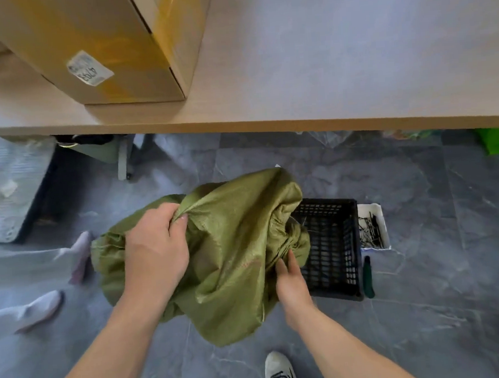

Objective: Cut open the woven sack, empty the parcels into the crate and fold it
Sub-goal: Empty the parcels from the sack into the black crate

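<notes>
An olive-green woven sack [232, 249] hangs bunched above the grey floor, its right side draped over the left rim of a black slatted plastic crate [334, 242]. My left hand [157, 245] pinches a fold at the top of the sack. My right hand [290, 280] grips the fabric at the sack's lower right, beside the crate. The inside of the crate that shows holds no parcels; the sack hides its left part. A dark green-handled tool [367, 278] lies on the floor right of the crate.
A wooden table edge [267, 125] spans the view above, with a taped cardboard box [100, 51] on it. A small white tray of dark pins [373, 227] sits behind the crate's right side. Another person's white shoes [38, 310] stand at the left. My own shoe [280, 372] is below.
</notes>
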